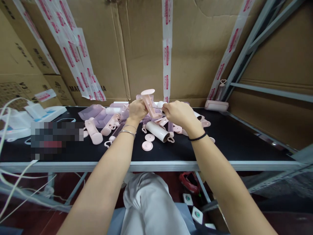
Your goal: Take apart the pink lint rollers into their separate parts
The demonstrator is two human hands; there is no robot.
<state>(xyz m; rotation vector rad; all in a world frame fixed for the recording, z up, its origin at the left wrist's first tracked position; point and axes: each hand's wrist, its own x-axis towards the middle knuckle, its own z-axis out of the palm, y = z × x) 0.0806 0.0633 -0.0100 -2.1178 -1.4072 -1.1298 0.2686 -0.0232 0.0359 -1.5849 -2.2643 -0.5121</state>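
Note:
My left hand (137, 110) is closed around a pale pink plastic frame (151, 106) with rounded end plates, tilted above the pile. My right hand (179, 112) is closed on a thin metal rod-like tool (156, 107), whose tip reaches the frame; its handle is hidden in my fingers. Below lie a white roller tube (157, 131), partly under my right hand, and two pink discs (147, 146). Pink handle pieces (93, 131) and translucent purple covers (91, 112) are heaped left of my left hand. More pink parts (178, 129) lie beneath my right hand.
The black belt surface (234, 140) has a metal front edge (171, 165). A lint roller with a heart-shaped loop (216, 105) stands at the back right. White power strips (52, 112) and cables occupy the left. Cardboard (144, 49) walls the back, and a metal frame (254, 42) the right.

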